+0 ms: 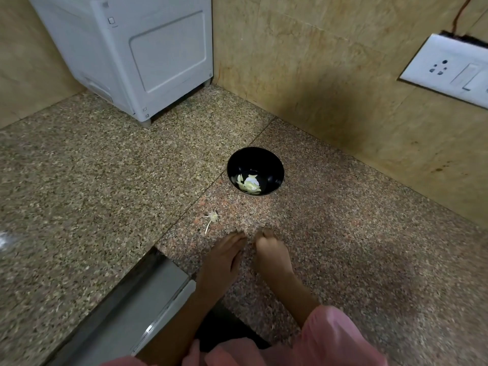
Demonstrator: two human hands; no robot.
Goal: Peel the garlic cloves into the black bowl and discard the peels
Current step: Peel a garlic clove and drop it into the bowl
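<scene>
The black bowl [274,165] stands on the speckled granite counter [105,180] near the corner wall, with several pale peeled garlic cloves [249,184] in its bottom. A small scrap of garlic peel with a stem [212,218] lies on the counter in front of the bowl. My left hand [224,256] and my right hand [272,253] are side by side just short of that scrap, both blurred. The left hand's fingers reach forward with their tips on the counter. The right hand's fingers are tucked under, and what they hold, if anything, is hidden.
A white appliance [137,54] stands at the back left corner. A white wall socket plate [449,67] is on the right wall. A steel sink rim [124,297] cuts into the counter at the lower left. Pink sleeves [330,336] show at the bottom.
</scene>
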